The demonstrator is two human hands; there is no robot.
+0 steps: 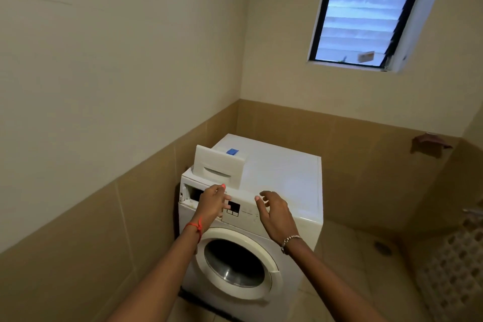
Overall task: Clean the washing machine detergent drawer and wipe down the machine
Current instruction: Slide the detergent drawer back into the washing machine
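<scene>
I am holding my left hand (213, 201) against the control panel (245, 210) of the washing machine (282, 172), fingers loosely spread and gripping nothing, at 3 o'clock of the empty drawer slot (192, 195). My right hand (274, 213) is hovering at 3 o'clock of the left, fingers relaxed, slightly curled, empty. The detergent drawer (219, 167) is lying on the machine's top at 12 o'clock of my left hand.

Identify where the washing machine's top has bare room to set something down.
Free: the machine top right of the detergent drawer, out to its right edge. Crowded: the front-left corner, under the drawer, and the control panel, where the left hand and right hand hover.
</scene>
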